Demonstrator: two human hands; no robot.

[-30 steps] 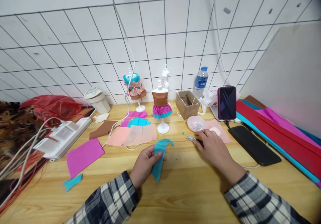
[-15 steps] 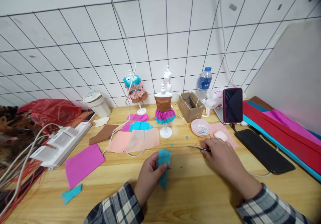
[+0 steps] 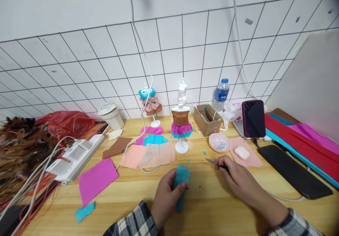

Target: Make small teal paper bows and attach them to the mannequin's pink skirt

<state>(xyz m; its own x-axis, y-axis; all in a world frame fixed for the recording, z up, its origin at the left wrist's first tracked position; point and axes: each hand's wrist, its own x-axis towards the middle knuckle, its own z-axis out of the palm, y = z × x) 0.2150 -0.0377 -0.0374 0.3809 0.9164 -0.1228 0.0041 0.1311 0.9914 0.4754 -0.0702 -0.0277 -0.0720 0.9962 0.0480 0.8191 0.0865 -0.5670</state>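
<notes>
My left hand [image 3: 167,197] pinches a folded strip of turquoise fabric [image 3: 182,179] upright between thumb and fingers, low over the table. A little to the right, my right hand [image 3: 238,177] is closed round small dark-handled scissors [image 3: 212,161], their pointed blades aimed left, towards the strip. The handles are partly hidden by my fingers. Beyond both hands stands a mini dress form [image 3: 180,118] in a brown top and a magenta skirt with a turquoise hem. Left of it lie peach fabric pieces [image 3: 159,155] and turquoise cloth [image 3: 153,139].
Behind stand a second dressed form [image 3: 150,103], a bare white form [image 3: 182,89], a cardboard box [image 3: 208,125] and a water bottle [image 3: 221,94]. A pink bowl [image 3: 213,146], earbud case [image 3: 241,153] and phone [image 3: 253,119] sit right. Magenta fabric [image 3: 97,181] and a power strip [image 3: 79,158] lie left.
My right hand has drawn back from beside the pink bowl and turned, with the scissors now tilted tip-up to the left. My left hand still holds the turquoise strip. The whole view has shifted.
</notes>
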